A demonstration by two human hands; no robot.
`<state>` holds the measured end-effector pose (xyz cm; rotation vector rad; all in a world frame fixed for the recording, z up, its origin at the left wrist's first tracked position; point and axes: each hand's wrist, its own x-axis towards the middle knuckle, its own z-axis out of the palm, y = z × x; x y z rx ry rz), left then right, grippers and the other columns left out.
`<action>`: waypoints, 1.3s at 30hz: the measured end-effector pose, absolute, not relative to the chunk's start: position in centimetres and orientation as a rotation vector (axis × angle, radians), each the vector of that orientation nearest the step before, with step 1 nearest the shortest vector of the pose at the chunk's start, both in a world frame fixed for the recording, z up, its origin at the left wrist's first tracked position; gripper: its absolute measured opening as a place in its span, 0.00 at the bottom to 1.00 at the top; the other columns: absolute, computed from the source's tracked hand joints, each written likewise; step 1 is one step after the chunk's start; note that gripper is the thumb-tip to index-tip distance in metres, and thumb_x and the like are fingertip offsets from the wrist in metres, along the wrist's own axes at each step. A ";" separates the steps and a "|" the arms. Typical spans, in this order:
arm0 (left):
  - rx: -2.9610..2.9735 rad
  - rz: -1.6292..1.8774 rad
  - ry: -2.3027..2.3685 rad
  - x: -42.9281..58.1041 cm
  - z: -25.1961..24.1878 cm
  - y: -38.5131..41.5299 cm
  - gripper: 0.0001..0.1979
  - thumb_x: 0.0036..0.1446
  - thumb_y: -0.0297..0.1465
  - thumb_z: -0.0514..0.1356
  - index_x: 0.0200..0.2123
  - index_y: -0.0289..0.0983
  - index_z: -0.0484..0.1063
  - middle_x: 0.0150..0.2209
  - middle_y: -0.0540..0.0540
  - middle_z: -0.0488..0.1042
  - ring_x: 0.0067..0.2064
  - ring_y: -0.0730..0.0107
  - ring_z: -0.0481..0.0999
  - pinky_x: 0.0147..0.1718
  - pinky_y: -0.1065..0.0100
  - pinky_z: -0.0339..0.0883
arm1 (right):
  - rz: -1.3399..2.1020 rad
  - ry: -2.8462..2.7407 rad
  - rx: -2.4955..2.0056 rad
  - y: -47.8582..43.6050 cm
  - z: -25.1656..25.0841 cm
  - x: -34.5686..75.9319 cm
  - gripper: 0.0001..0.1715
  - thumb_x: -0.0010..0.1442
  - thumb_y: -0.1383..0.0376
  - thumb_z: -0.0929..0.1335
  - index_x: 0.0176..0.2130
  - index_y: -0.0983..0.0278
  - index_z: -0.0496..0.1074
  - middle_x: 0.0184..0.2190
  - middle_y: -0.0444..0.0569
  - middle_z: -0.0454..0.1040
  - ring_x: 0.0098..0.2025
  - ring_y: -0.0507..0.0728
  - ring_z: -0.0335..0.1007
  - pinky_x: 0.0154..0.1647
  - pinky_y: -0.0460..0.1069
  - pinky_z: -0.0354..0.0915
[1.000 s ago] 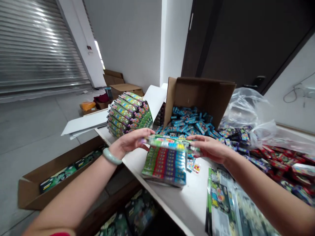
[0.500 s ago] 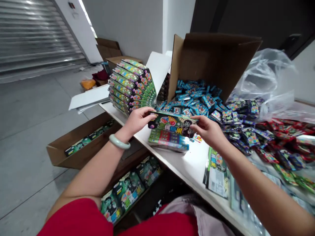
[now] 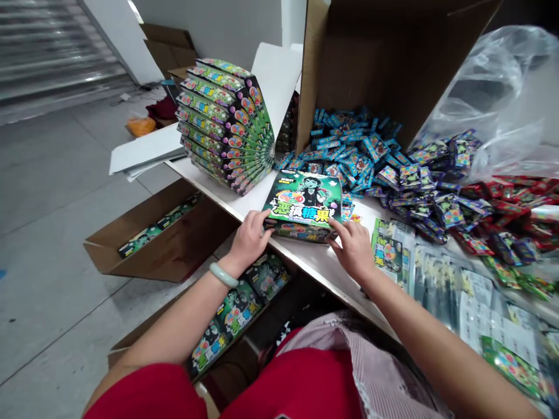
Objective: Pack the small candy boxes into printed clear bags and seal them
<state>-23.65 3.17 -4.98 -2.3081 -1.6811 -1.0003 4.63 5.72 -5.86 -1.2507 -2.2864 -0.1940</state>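
A green and black candy box (image 3: 305, 195) with a cartoon figure and large lettering lies on the white table, its lid down over the top. My left hand (image 3: 250, 237) grips its front left corner, thumb against the front face and fingers at the lid's edge. At the front right corner my right hand (image 3: 354, 245) holds the box in the same way, fingers curled on the edge. The box's contents are hidden under the lid. Close to my right hand lie flat printed packets (image 3: 388, 253).
Fanned-out flat boxes (image 3: 227, 128) stand behind on the left. Blue packets (image 3: 349, 151) spill from a large carton (image 3: 314, 70); purple (image 3: 441, 198) and red packets (image 3: 502, 203) lie rightward. Below the table edge are an open carton (image 3: 157, 250) and several finished-looking green boxes (image 3: 240, 308).
The lid, held upright between my hands before, has come down over the rows of packets. Both hands have moved down to the box's front corners. The view has tilted downward.
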 end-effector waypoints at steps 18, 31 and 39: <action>-2.169 -1.652 -1.992 -24.9 -8.7 2.6 0.18 0.57 0.27 0.59 0.51 0.38 0.65 0.37 0.47 0.69 0.34 0.72 0.74 0.34 0.69 0.72 | -0.048 -2.056 -1.246 5.3 -9.3 4.7 0.21 0.61 0.64 0.67 0.54 0.59 0.68 0.43 0.54 0.63 0.45 0.61 0.64 0.46 0.57 0.66; -2.194 -1.526 -1.939 -24.6 -9.6 2.5 0.06 0.59 0.30 0.56 0.29 0.38 0.68 0.30 0.47 0.72 0.34 0.67 0.73 0.37 0.65 0.68 | 0.539 -1.911 -1.429 3.9 -9.1 3.8 0.28 0.61 0.65 0.63 0.60 0.55 0.59 0.58 0.57 0.61 0.38 0.58 0.74 0.37 0.56 0.73; -2.227 -1.457 -1.926 -24.7 -10.3 2.7 0.08 0.60 0.32 0.56 0.27 0.38 0.67 0.30 0.46 0.71 0.34 0.66 0.72 0.37 0.63 0.68 | 0.464 -1.958 -1.476 4.0 -9.0 3.8 0.24 0.61 0.64 0.63 0.57 0.57 0.64 0.58 0.59 0.62 0.28 0.55 0.73 0.33 0.56 0.72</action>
